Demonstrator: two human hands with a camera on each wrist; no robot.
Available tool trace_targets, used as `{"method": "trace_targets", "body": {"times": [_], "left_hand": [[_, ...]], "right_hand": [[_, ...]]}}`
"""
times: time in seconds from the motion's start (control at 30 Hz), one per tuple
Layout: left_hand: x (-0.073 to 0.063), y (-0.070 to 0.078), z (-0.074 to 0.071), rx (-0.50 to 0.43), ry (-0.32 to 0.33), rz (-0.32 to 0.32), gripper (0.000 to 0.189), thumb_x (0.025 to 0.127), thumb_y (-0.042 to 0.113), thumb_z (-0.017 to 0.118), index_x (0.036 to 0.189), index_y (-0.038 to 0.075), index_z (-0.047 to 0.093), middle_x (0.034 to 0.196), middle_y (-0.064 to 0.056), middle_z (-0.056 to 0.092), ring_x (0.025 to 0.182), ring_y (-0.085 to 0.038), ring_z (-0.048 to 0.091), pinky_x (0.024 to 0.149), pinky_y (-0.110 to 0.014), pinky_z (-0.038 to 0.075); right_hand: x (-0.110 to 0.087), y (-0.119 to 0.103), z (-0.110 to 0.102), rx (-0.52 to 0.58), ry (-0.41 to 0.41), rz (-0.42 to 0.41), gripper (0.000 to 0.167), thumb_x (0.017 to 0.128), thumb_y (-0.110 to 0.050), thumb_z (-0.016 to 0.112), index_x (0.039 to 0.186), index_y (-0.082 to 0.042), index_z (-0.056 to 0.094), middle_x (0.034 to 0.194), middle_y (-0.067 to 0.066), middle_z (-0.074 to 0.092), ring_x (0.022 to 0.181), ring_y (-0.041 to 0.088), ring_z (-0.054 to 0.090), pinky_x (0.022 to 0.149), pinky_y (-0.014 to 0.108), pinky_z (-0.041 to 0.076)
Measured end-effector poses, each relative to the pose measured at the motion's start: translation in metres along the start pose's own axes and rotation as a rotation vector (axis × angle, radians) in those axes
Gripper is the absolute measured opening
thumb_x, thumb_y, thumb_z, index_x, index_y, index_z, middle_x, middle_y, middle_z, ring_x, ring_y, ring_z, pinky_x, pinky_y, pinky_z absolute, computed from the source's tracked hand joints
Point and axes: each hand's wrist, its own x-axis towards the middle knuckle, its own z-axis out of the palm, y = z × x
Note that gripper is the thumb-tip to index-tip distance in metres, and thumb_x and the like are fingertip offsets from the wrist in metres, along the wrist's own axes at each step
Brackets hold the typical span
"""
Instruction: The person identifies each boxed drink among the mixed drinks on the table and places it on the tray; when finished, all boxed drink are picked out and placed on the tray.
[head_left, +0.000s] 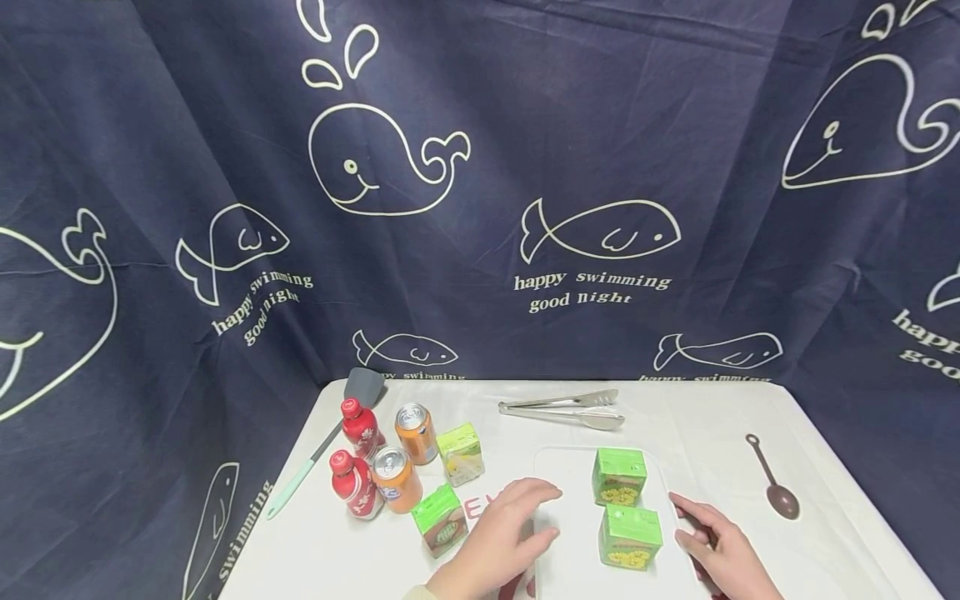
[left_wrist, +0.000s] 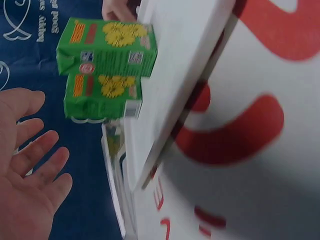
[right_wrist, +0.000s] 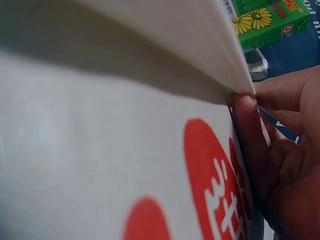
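Note:
A white tray (head_left: 572, 546) carries two green drink cartons with yellow flowers, the far carton (head_left: 619, 477) close behind the near carton (head_left: 630, 537). My right hand (head_left: 722, 546) pinches the tray's right rim; in the right wrist view a fingertip (right_wrist: 245, 102) sits right at the edge. Beside the tray's left edge is my left hand (head_left: 498, 537), its fingers spread and relaxed with nothing between them. In the left wrist view the tray's side (left_wrist: 185, 90) shows above the printed tabletop, with that hand (left_wrist: 30, 165) apart from it.
Left of the tray stand two more green cartons (head_left: 440, 521), two orange cans (head_left: 397, 479) and two red bottles (head_left: 356, 485). A spatula (head_left: 307, 471) lies at the far left. Metal tongs (head_left: 562, 410) lie behind the tray, and a brown spoon (head_left: 782, 500) lies to the right.

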Motion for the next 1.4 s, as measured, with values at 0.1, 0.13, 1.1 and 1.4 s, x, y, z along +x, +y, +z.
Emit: {"method": "trace_targets", "body": {"times": [0.1, 0.13, 1.1, 1.4], "left_hand": [[-0.006, -0.003, -0.012, 0.041, 0.049, 0.013, 0.043, 0.098, 0.021, 0.072, 0.14, 0.022, 0.062, 0.141, 0.008, 0.059, 0.133, -0.013, 0.054, 0.106, -0.036, 0.052], [-0.008, -0.004, -0.015, 0.059, 0.068, 0.022, 0.044, 0.097, 0.02, 0.074, 0.139, 0.022, 0.063, 0.141, 0.007, 0.06, 0.131, -0.013, 0.055, 0.105, -0.034, 0.053], [-0.084, -0.045, -0.08, 0.176, 0.25, -0.221, 0.054, 0.089, 0.023, 0.086, 0.138, 0.033, 0.064, 0.141, 0.009, 0.06, 0.131, -0.01, 0.055, 0.105, -0.04, 0.054], [-0.099, -0.051, -0.087, 0.197, 0.267, -0.24, 0.052, 0.088, 0.026, 0.087, 0.136, 0.03, 0.067, 0.139, 0.011, 0.06, 0.129, -0.01, 0.056, 0.102, -0.04, 0.056]], "right_hand": [[0.0, 0.0, 0.0, 0.007, -0.001, 0.012, 0.055, 0.099, -0.01, 0.07, 0.149, 0.001, 0.053, 0.122, 0.011, 0.058, 0.078, 0.012, 0.05, 0.063, 0.026, 0.048], [0.0, 0.0, 0.0, 0.007, -0.005, 0.014, 0.055, 0.099, -0.01, 0.07, 0.149, 0.002, 0.052, 0.122, 0.012, 0.057, 0.078, 0.013, 0.05, 0.063, 0.026, 0.048], [-0.002, -0.002, 0.0, 0.039, -0.008, 0.041, 0.056, 0.099, -0.009, 0.07, 0.151, -0.001, 0.052, 0.124, 0.012, 0.056, 0.072, 0.015, 0.052, 0.056, 0.028, 0.051], [-0.002, -0.002, 0.001, 0.031, 0.001, 0.027, 0.055, 0.099, -0.009, 0.07, 0.151, -0.001, 0.052, 0.124, 0.012, 0.056, 0.075, 0.013, 0.051, 0.057, 0.027, 0.051]]}}
